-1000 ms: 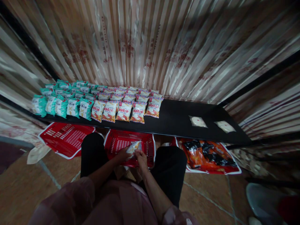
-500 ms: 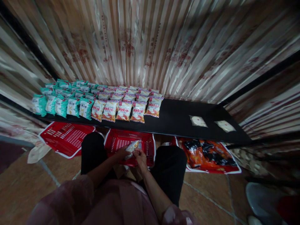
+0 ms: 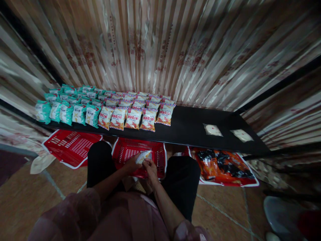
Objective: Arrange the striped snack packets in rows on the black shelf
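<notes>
Over the middle red basket [image 3: 164, 160], between my knees, I hold a small snack bag [image 3: 143, 156] with a whitish face. My left hand [image 3: 132, 163] is closed around its left side. The fingers of my right hand [image 3: 149, 167] pinch its lower right edge. On the black shelf [image 3: 185, 124] ahead stand white-and-orange snack bags [image 3: 132, 118] in rows. To their left are rows of teal snack bags [image 3: 79, 114].
Two flat white packets [image 3: 212, 130] lie on the shelf's right part. Below it, a red basket [image 3: 72, 147] sits at left, and another at right holds orange-and-black packages [image 3: 223, 165]. Behind hangs a striped curtain [image 3: 150, 50].
The snack bag has turned a little in my hands, and its whitish face lies flatter to view. My hands stay at almost the same spot; the shelf goods have not moved.
</notes>
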A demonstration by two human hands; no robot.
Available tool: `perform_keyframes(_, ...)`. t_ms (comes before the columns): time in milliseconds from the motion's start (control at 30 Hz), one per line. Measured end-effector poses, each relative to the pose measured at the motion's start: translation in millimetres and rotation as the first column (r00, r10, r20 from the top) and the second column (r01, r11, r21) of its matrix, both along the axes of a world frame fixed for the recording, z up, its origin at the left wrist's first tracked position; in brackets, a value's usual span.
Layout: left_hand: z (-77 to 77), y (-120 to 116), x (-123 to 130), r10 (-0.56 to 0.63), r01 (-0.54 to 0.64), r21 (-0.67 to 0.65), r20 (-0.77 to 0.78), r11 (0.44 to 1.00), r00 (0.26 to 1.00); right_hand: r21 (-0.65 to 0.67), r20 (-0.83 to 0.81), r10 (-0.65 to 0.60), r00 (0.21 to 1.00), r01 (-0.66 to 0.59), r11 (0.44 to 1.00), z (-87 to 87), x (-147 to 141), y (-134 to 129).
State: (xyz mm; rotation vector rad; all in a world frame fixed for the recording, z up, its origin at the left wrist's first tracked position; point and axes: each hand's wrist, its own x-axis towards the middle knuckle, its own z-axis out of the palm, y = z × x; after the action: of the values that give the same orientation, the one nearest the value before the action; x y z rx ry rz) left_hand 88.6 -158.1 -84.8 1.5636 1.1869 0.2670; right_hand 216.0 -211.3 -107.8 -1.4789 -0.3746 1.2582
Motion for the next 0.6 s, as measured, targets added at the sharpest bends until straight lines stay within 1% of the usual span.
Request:
perform_keyframes(67,8.6,-1,2,-0.029,0.039,0.104,-0.101,0.994,0.994,-0.005,-0.015,-0.009,1.0,0.009,1.0,2.3,0,0)
perform_keyframes(167,21.1,-5,5,-0.068,0.131,0.25,-0.246,0.959,0.967,0.025,-0.033,-0.019,0.999,0.02,0.999,6.2,0,0)
perform_keyframes(300,32.4,-11,7,-0.066,0.197,0.343,-0.358,0.919,0.931,0.05,-0.079,-0.025,0.997,0.029,0.998,10.4,-3,0)
perform_keyframes(400,33.8,-12,7,-0.052,0.185,0.367,-0.345,0.912,0.937,0.076,-0.081,-0.021,0.996,0.027,0.997,10.0,-2,0)
perform_keyframes(467,32.0,-10,7,-0.044,0.136,0.326,-0.275,0.935,0.961,0.079,-0.032,-0.02,0.999,0.022,0.997,7.7,-1,1)
perform_keyframes(500,30.7,-8,7,-0.031,0.089,0.266,-0.214,0.96,0.976,0.073,0.008,-0.018,1.0,0.018,0.997,6.4,1,1)
perform_keyframes(567,27.6,-3,6,0.013,-0.007,0.076,-0.076,0.997,0.997,0.058,0.112,-0.002,0.994,-0.004,0.998,4.5,3,1)
perform_keyframes(600,25.9,1,6,0.039,-0.039,-0.034,-0.008,0.999,0.999,0.056,0.17,0.011,0.985,-0.021,0.998,4.1,3,1)
